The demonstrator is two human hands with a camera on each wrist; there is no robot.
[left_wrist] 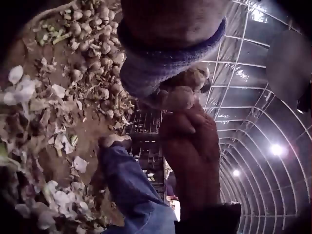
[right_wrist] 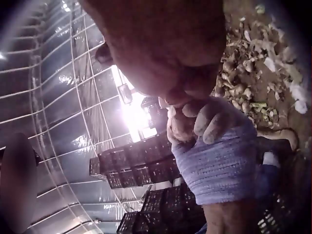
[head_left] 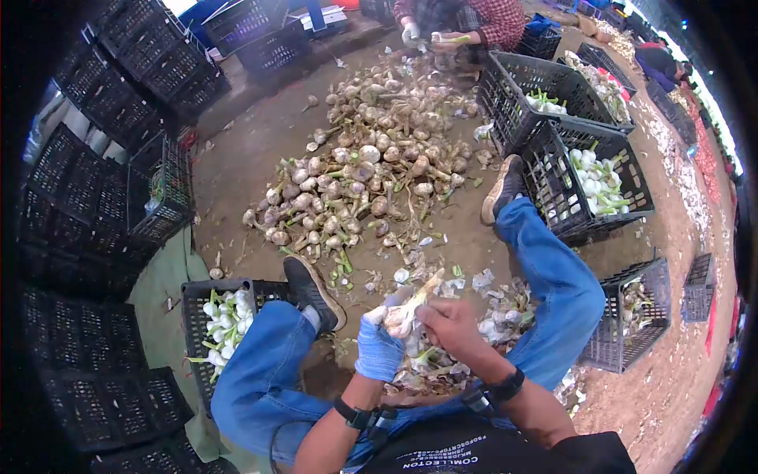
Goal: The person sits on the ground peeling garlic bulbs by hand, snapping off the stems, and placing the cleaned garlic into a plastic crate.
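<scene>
Nearest item: dark shirt with printed lettering (head_left: 442,458), at the bottom edge of the head view, with blue jeans (head_left: 260,371) spread to either side.

Floor: bare packed earth (head_left: 245,158), brown, littered with papery skins and cut green stalks. It serves as the work surface; no table is in view.

Room: long arched tunnel with a translucent cover on curved ribs (left_wrist: 253,97), seen in both wrist views, bright lamps along its roof.

Crate stacks: black lattice crates (head_left: 87,205) piled along the left side.

Garlic heap (head_left: 363,174): large mound of unpeeled bulbs with stalks, on the ground far of the feet.

Right crates (head_left: 588,182): two black crates far right, holding cleaned white bulbs.

Near-left crate (head_left: 193,296): black, beside the left leg, holding white bulbs with green stems.

Peel pile (head_left: 489,308): loose skins between the legs.

Left hand (head_left: 380,347): in a blue knit glove, fingers curled round the garlic bulb (head_left: 404,312), which is held above the lap between the knees.

Right hand (head_left: 446,324): bare, fingers pinching the same bulb from the right; the two hands touch.

Second person (head_left: 466,20): far side, checked sleeves, seated at the heap.
</scene>
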